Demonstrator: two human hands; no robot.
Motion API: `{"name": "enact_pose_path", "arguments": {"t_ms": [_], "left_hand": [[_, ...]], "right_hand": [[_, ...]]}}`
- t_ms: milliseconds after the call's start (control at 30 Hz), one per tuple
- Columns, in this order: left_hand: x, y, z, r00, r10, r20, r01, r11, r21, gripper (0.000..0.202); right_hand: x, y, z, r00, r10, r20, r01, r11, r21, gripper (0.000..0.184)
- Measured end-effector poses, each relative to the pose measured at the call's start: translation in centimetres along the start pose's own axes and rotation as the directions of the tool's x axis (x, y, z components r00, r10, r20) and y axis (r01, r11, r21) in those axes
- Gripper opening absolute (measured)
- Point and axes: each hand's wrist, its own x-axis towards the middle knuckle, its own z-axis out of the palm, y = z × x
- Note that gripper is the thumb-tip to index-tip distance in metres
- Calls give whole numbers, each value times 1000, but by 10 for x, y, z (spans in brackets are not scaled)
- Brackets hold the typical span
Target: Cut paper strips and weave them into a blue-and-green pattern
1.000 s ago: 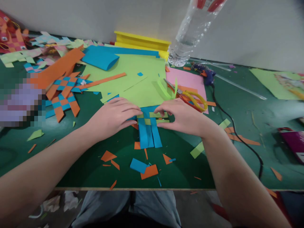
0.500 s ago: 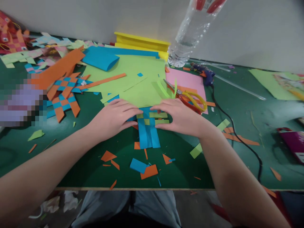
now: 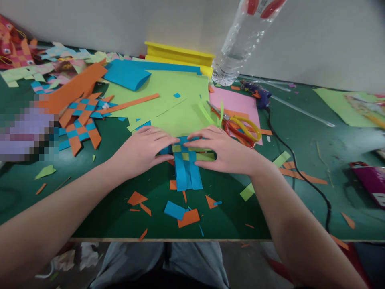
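A small weave of blue paper strips crossed by light green strips lies on the green table in front of me. My left hand rests on its left side, fingers stretched flat over the strips. My right hand presses on the right side, fingers flat, fingertips nearly meeting those of the left hand. The blue strip ends stick out toward me below both hands.
Yellow-handled scissors lie right of my hands on pink paper. Light green sheets, a blue sheet, orange-blue woven pieces, a plastic bottle, a glue gun with its black cable, and paper scraps surround them.
My right hand slid left over the weave until its fingertips neared the left hand's. The blue strips closed together slightly. The left hand stayed put.
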Motion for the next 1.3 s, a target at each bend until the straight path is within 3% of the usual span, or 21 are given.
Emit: {"name": "enact_pose_path", "arguments": {"t_ms": [267,367,500,600,767,900,1100,1300], "left_hand": [[-1,-1,-2,1000,-16,10,16,1000,14,37],[-1,-1,-3,1000,-14,-25,15,1000,15,30],[-1,-1,-7,996,41,-77,-42,999,-4,29],[1,1,-9,991,103,-84,-105,994,-26,30],[2,1,-9,976,195,-96,-197,980,-22,30],[2,0,-7,975,216,-47,-217,976,-12,34],[0,-2,-6,983,181,39,-179,983,-47,29],[0,-1,-7,986,157,54,-154,986,-59,29]], "right_hand": [[2,-1,0,1000,12,-28,-11,999,39,45],[2,-2,-4,986,46,-160,-38,998,55,36],[1,1,-7,891,164,-424,-195,980,-30,17],[-1,7,-5,837,224,-499,-314,944,-102,14],[-2,17,4,830,259,-494,-397,897,-196,18],[-3,21,8,840,272,-469,-412,882,-228,24],[-3,21,7,843,313,-438,-439,870,-223,26],[-3,22,9,837,330,-437,-441,879,-181,28]]}}
